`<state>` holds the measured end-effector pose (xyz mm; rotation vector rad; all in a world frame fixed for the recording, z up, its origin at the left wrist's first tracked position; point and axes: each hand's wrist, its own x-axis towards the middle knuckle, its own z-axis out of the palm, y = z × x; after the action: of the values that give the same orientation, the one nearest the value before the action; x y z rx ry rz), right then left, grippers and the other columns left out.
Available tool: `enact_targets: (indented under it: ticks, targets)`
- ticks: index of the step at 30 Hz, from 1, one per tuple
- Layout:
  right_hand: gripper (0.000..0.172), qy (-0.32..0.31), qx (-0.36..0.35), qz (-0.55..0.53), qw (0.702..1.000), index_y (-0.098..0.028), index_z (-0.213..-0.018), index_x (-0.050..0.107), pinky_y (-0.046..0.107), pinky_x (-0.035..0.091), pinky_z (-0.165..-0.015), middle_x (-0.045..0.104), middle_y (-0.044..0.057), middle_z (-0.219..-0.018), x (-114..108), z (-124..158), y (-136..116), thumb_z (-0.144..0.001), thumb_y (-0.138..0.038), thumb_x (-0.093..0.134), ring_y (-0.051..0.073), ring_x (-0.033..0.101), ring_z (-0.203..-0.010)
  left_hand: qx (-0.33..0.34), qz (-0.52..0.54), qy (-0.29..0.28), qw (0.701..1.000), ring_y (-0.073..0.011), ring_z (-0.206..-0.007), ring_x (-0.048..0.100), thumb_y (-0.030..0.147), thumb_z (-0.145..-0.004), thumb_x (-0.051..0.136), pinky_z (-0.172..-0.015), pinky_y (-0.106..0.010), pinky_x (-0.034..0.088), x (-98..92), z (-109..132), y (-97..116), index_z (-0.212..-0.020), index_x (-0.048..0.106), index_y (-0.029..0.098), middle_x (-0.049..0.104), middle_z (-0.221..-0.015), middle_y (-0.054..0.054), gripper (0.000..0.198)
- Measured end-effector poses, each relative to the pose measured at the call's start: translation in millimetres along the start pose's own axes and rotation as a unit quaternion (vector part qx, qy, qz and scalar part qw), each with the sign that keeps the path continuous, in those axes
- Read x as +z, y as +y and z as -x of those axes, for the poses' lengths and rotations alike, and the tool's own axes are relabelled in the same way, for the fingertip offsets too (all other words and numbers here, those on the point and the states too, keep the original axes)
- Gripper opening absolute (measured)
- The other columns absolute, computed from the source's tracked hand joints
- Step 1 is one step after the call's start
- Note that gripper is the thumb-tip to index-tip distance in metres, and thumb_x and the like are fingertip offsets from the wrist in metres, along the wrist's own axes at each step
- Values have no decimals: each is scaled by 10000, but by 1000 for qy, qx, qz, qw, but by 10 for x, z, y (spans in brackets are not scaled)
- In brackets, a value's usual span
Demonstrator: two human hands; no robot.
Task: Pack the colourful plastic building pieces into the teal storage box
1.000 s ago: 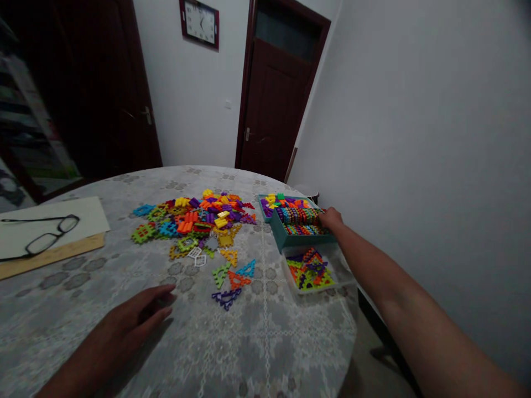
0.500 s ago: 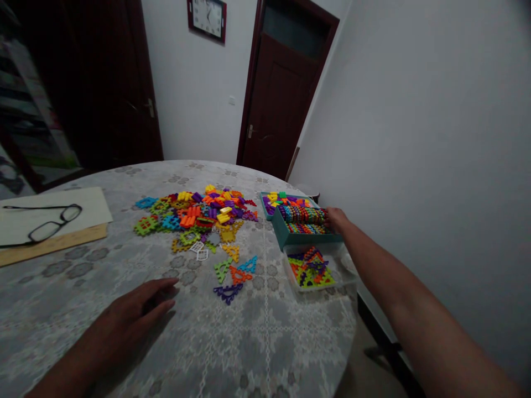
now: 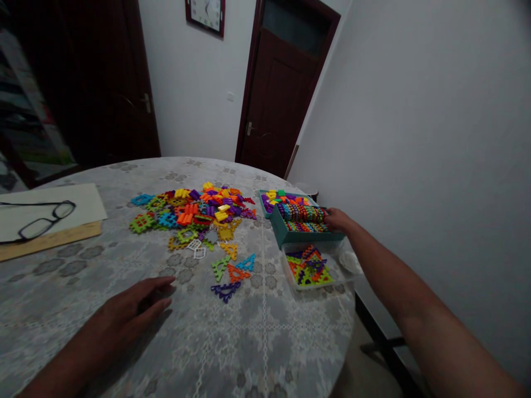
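My left hand (image 3: pixel 130 309) rests on the tablecloth, thumb and fingers apart, with nothing in it. To its right lie loose flat triangular building pieces: a dark purple one (image 3: pixel 225 291), an orange one (image 3: pixel 238 273), a light green one (image 3: pixel 220 268), a blue one (image 3: pixel 247 263) and a yellow one (image 3: pixel 229 251). At the right, my right hand (image 3: pixel 338 220) reaches into a teal box (image 3: pixel 281 231) packed with rows of colourful interlocking pieces (image 3: pixel 305 213). Its fingers curl at the right end of the upper row; their tips are hidden, and what they hold cannot be made out.
A mixed heap of plastic pieces (image 3: pixel 194 210) covers the table's middle. Behind the teal box is a shallow teal tray (image 3: pixel 265 211) of pieces; in front, a clear plastic container (image 3: pixel 296 286) holds triangular ones. Eyeglasses (image 3: pixel 39 228) lie on paper (image 3: pixel 89 202) at left. A wall rises at right.
The view has shifted slightly. Both hands keep nearly the same places, the left flat on the table and the right at the end of the row in the teal box.
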<state>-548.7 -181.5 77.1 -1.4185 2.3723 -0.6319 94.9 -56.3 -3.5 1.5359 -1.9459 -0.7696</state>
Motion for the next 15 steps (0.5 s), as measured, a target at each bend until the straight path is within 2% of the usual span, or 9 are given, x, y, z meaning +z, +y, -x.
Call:
enact_targets:
  ticks: [3,9,15]
  targets:
    - [321,-19,-19,25,999,-161,-1102,843,208,513,-635,738,-4,-676,24,53,-15,-788,-228,820,168,688,-645,-5,-12,-8,1000,-351,-1126,808,682,-861,650,-1025,-478,657,3,0,-22,-1262,814,292,849,-1255,-71,582]
    - [439,15,-20,50,998,-121,-1213,844,243,524,-711,809,75,-853,121,-40,-88,-819,-308,794,236,757,-831,-6,-8,-4,1000,-363,-1116,809,660,-854,702,-1025,-511,658,22,-5,-98,-1260,807,350,856,-1238,-13,521]
    - [387,24,-28,56,998,-114,-1144,861,247,521,-746,803,85,-863,116,-90,-97,-799,-275,792,252,765,-886,-6,-7,-3,1000,-363,-1141,802,631,-863,706,-1046,-501,651,33,-7,-132,-1274,808,341,851,-1256,-20,513]
